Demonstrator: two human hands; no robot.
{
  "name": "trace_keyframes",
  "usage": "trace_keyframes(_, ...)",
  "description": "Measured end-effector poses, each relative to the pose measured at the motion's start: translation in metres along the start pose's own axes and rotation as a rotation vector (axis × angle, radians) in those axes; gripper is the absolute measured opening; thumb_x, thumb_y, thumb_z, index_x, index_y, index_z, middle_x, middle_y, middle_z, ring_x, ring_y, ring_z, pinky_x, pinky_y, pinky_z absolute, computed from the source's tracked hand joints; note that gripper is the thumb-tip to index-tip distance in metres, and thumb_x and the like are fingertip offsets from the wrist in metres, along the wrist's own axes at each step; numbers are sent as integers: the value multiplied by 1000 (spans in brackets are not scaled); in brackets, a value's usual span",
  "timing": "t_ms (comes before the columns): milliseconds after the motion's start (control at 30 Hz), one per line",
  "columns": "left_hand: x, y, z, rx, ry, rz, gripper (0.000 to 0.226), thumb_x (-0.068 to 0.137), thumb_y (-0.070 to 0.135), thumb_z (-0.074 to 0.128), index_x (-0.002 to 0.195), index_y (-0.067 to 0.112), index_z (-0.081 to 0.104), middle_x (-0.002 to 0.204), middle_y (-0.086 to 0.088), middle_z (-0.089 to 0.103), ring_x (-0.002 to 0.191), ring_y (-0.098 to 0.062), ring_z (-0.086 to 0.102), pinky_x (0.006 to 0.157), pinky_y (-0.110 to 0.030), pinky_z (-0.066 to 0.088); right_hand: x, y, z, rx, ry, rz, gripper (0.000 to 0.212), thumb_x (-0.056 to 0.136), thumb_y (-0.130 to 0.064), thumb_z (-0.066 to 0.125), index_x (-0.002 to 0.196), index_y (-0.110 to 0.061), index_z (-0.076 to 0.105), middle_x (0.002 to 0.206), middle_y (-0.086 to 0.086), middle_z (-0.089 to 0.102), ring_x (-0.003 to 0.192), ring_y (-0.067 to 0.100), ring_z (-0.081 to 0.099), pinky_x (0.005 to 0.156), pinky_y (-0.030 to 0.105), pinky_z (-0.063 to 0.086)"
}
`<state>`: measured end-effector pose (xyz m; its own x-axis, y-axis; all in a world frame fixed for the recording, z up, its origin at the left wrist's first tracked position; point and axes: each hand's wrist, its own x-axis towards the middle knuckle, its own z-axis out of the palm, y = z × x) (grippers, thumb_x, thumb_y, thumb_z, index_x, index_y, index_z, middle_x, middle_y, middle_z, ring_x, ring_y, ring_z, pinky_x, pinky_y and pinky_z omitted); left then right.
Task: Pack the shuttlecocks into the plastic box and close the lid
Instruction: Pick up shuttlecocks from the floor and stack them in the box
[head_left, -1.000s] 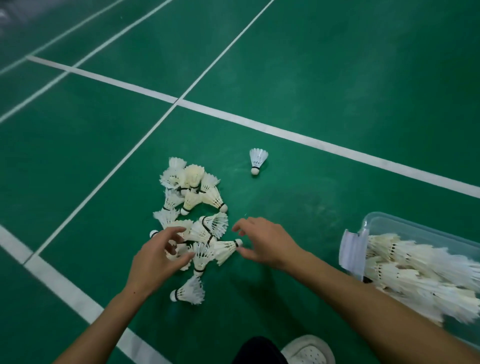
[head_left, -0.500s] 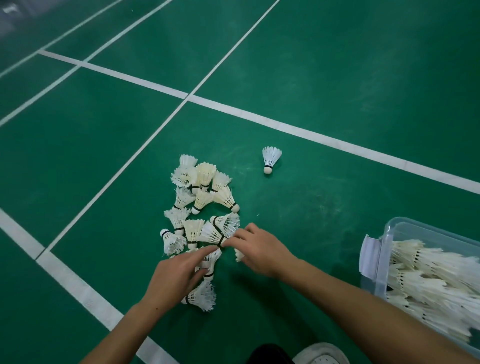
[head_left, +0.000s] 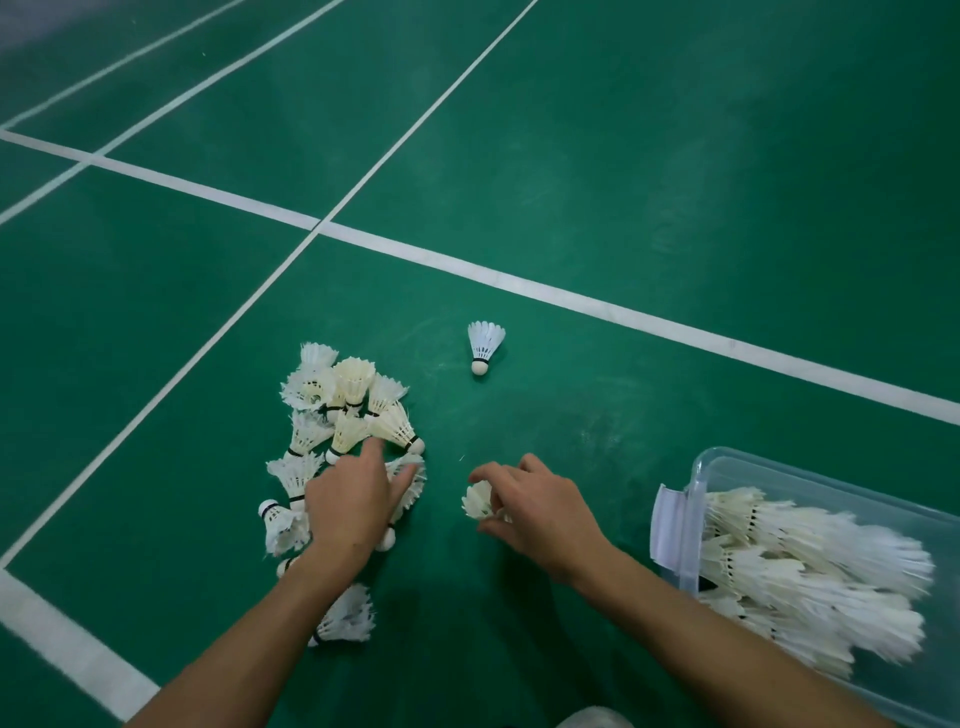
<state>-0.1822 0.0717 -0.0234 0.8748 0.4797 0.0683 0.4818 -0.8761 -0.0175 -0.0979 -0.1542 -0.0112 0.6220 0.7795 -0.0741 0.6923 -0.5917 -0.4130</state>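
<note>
1. Here we look down from a head-worn camera at a green court floor (head_left: 623, 156) crossed by white lines (head_left: 519, 283).
2. Left of centre, in the lower half of the frame, we see a loose pile of white shuttlecocks (head_left: 343, 410) lying on the floor.
3. One single shuttlecock (head_left: 484, 345) stands apart near the centre of the frame, cork end toward us.
4. Our left hand (head_left: 353, 504) rests on the lower part of the pile, fingers fairly straight and spread across the feathers; we cannot tell whether anything is held beneath the palm.
5. Our right hand (head_left: 535, 506), lower centre, has its fingers curled around a held shuttlecock (head_left: 479, 500), whose feather skirt shows at the fingertips.
6. At the lower right of the frame lies the clear plastic box (head_left: 779, 470), its white latch (head_left: 667, 525) facing the hands.
7. Inside the box we see many packed shuttlecocks (head_left: 810, 566), laid in overlapping rows.
8. The box is open on top.
</note>
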Motion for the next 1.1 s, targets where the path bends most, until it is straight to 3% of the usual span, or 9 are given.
trace_keyframes(100, 10, 6, -1, 13, -23, -82, 35, 97, 55, 63, 87, 23, 74, 58, 7, 63, 51, -18, 61, 46, -20, 37, -11, 6, -10, 35, 36, 28, 54, 90, -49, 74, 137, -33, 50, 116, -12, 71, 106, 22, 55, 71, 38, 50)
trace_keyframes(233, 12, 12, -16, -32, 47, -92, 32, 97, 53, 66, 85, 28, 81, 49, 10, 59, 42, -14, 54, 46, -15, 32, -26, 16, -30, 98, 112, 74, 54, 91, -53, 72, 137, -35, 50, 115, -13, 71, 105, 19, 59, 75, 37, 51)
trace_keyframes(400, 6, 43, -47, -235, 187, 43, 26, 90, 52, 76, 86, 28, 83, 53, 8, 70, 37, -11, 50, 48, -12, 36, -54, 31, -60, 211, 280, 132, 53, 88, -48, 78, 134, -30, 57, 103, -13, 75, 97, 14, 70, 76, 38, 56)
trace_keyframes(500, 3, 82, -67, -357, 259, 128, 35, 89, 58, 73, 90, 25, 84, 54, 5, 69, 37, -8, 46, 50, -9, 31, -80, 47, -81, 238, 397, 138, 52, 89, -43, 80, 132, -26, 58, 100, -12, 75, 87, 12, 72, 73, 36, 60)
trace_keyframes(667, -3, 161, -98, -589, 293, 175, 44, 84, 66, 64, 91, 28, 84, 54, 4, 67, 48, -17, 63, 46, -25, 49, -139, 83, -120, 367, 564, 265, 44, 93, -44, 71, 131, -23, 64, 106, -8, 77, 89, 12, 74, 80, 42, 63)
trace_keyframes(767, -11, 208, -111, -632, 295, 261, 37, 85, 62, 68, 89, 28, 84, 54, 5, 66, 48, -17, 62, 46, -23, 45, -181, 108, -139, 403, 688, 372, 28, 92, -37, 79, 115, -22, 73, 99, -14, 78, 90, 3, 72, 82, 37, 61)
trace_keyframes(933, -24, 250, -121, -636, 274, 392, 39, 87, 62, 67, 90, 28, 84, 55, 4, 69, 45, -16, 61, 45, -29, 52, -235, 126, -137, 389, 648, 571, 16, 90, -48, 78, 98, -36, 73, 89, -24, 72, 93, 1, 66, 83, 38, 56)
trace_keyframes(1100, -38, 260, -116, -660, 283, 391, 34, 87, 56, 70, 86, 25, 84, 52, 3, 67, 42, -17, 58, 44, -20, 39, -255, 110, -106, 341, 441, 673, 19, 93, -51, 73, 104, -35, 72, 90, -23, 74, 85, -5, 68, 79, 25, 60)
